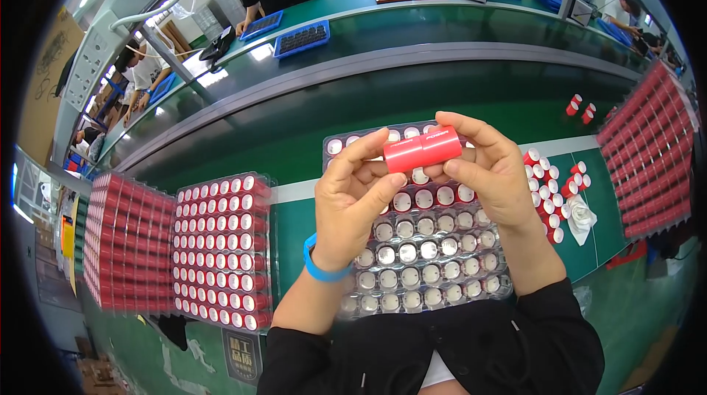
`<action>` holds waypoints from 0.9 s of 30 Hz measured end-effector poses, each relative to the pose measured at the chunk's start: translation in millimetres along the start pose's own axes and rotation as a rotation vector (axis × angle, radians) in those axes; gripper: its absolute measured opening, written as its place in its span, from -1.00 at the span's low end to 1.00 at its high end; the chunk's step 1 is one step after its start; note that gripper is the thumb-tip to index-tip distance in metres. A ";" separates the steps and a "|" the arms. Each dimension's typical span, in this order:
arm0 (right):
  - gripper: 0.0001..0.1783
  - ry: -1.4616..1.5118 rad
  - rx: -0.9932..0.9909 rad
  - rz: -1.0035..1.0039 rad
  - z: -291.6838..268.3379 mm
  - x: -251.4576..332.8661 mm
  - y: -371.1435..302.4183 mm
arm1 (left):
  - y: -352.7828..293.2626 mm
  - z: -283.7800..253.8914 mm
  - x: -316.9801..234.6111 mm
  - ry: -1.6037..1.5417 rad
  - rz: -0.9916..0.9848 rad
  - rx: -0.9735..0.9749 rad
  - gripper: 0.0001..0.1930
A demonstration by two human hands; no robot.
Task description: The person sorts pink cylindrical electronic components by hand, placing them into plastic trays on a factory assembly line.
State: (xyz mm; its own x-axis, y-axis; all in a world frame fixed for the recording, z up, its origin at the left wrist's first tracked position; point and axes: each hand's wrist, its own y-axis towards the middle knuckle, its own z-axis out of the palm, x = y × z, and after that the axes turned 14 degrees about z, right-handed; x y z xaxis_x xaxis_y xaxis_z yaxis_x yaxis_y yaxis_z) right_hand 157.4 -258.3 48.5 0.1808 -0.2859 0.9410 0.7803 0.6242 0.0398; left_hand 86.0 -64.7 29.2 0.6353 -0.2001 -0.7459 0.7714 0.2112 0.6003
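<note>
Two short red cylinders [403,154] are held end to end in front of me, their sides turned up and a seam showing between them. My left hand [343,200] pinches the left end between thumb and fingers. The right end is pinched the same way by my right hand [499,170]. Under my hands lies a clear plastic tray [442,212] filled with rows of cylinders standing upright, pale ends up. My hands hide part of its far rows.
Stacked trays of red cylinders [221,253] stand at left, and another tall stack [652,152] at right. Loose cylinders [545,192] stand by a crumpled white cloth [581,218]. Across the green conveyor [442,93], blue trays [302,38] sit near several people.
</note>
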 end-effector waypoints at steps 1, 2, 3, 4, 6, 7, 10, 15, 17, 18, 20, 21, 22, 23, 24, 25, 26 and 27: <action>-0.41 0.001 0.000 0.002 1.6 -0.3 0.2 | -0.3 -1.1 2.1 -0.020 0.045 -0.003 -0.51; -0.42 -0.001 -0.006 -0.041 4.4 -0.7 0.9 | -0.6 -2.6 2.4 -0.020 0.044 -0.004 -0.51; -0.44 -0.004 -0.014 -0.084 5.8 -0.8 1.0 | -0.7 -4.3 2.1 -0.029 0.010 -0.006 -0.51; -0.44 -0.003 -0.014 -0.083 4.7 -2.1 1.5 | -0.8 -5.1 1.9 -0.037 -0.023 -0.009 -0.52; -0.44 -0.017 0.003 -0.119 1.3 -5.4 3.3 | -0.5 -3.3 0.1 -0.046 -0.039 -0.016 -0.52; -0.44 -0.017 0.003 -0.118 0.9 -5.1 2.9 | -0.5 -2.6 -0.4 -0.054 -0.054 -0.023 -0.52; -0.45 -0.010 0.013 -0.104 0.6 -4.7 2.3 | 0.3 -4.2 -0.2 -0.013 -0.044 -0.007 -0.51; -0.45 -0.054 -0.027 -0.171 0.7 -8.0 2.9 | -0.6 -2.7 0.0 -0.017 -0.060 -0.017 -0.50; -0.46 -0.087 -0.045 -0.183 -0.4 -8.8 3.3 | -0.4 -0.2 -1.3 -0.015 -0.070 -0.024 -0.50; -0.47 -0.119 -0.063 -0.197 -0.4 -9.2 3.8 | -0.1 1.2 -2.9 -0.049 -0.071 -0.030 -0.50; -0.48 -0.113 -0.071 -0.188 0.8 -9.2 4.5 | -0.4 2.9 -3.4 -0.081 -0.072 -0.038 -0.50; -0.49 -0.108 -0.078 -0.180 1.7 -8.8 4.7 | -0.8 3.5 -3.3 -0.056 -0.041 -0.042 -0.51; -0.49 -0.108 -0.076 -0.177 1.5 -8.2 4.4 | -1.1 3.7 -3.3 -0.030 -0.010 -0.045 -0.51; -0.49 -0.111 -0.084 -0.140 0.3 -7.2 3.8 | -1.1 2.8 -2.5 -0.029 -0.010 -0.048 -0.51; -0.49 -0.115 -0.089 -0.102 -0.5 -6.7 3.6 | -1.1 1.1 -0.8 -0.021 0.017 -0.014 -0.52; -0.49 -0.114 -0.085 -0.100 -0.2 -6.3 3.4 | -1.2 -0.3 0.3 -0.013 0.044 0.021 -0.53; -0.48 -0.107 -0.070 -0.099 0.2 -6.0 3.1 | -1.5 -0.5 0.8 -0.010 0.044 0.017 -0.53; -0.47 -0.099 -0.056 -0.099 0.7 -5.9 3.1 | -1.7 -0.4 1.1 -0.010 0.037 0.001 -0.53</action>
State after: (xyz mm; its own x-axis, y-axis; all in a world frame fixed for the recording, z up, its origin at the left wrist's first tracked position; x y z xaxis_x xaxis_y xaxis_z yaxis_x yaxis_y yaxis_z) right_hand 158.3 -254.2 43.3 0.0437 -0.2691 0.9621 0.8238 0.5545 0.1177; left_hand 85.5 -64.8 27.2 0.6634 -0.2017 -0.7205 0.7476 0.2178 0.6274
